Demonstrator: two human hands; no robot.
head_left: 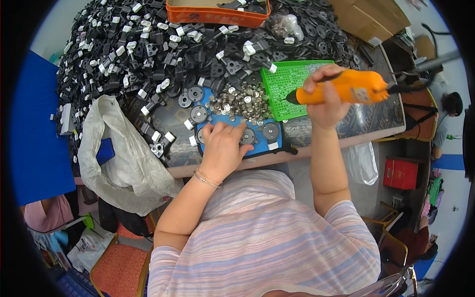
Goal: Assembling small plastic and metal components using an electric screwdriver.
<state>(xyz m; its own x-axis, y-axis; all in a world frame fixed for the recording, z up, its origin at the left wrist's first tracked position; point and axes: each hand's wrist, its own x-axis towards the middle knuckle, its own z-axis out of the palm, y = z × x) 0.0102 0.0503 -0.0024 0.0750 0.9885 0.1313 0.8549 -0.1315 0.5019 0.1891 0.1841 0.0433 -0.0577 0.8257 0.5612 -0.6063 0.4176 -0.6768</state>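
My right hand [325,101] grips an orange electric screwdriver [358,88], its black tip pointing left over the green perforated basket [273,106]. Below it, my left hand [225,141] rests on a blue mat [232,119] at the table's front edge, fingers spread. Its thumb and forefinger touch a round dark-grey disc [249,135]; the palm partly hides another. A similar disc [270,131] lies to the right, and more discs [199,114] lie behind to the left. A pile of small shiny metal caps [241,102] sits just beyond my fingers.
Black plastic parts with white ends [148,49] are heaped across the far table. An orange tray [217,16] stands behind them, with a cardboard box [371,20] at the back right. A white sack [94,143] hangs at the left edge. A red crate [401,173] stands lower right.
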